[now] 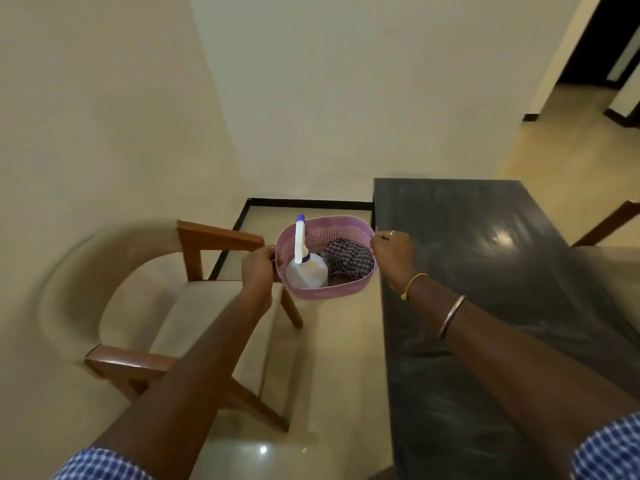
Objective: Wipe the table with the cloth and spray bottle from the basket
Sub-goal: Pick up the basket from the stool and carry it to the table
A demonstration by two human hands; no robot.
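A pink perforated plastic basket (341, 225) hangs in the air between a chair and the table. My left hand (258, 266) grips its left rim and my right hand (393, 252) grips its right rim. Inside lies a white spray bottle (306, 273) with a blue nozzle, leaning toward the left side. A dark checked cloth (349, 259) is bunched up in the basket's right half. The dark grey table (485, 271) runs along the right, its left edge just beside the basket.
A wooden armchair (156, 306) with a beige cushion stands at the left, its armrest touching my left hand's side. Glossy tiled floor (339, 375) lies below the basket. Another chair's wooden arm (609, 223) shows at the far right of the table.
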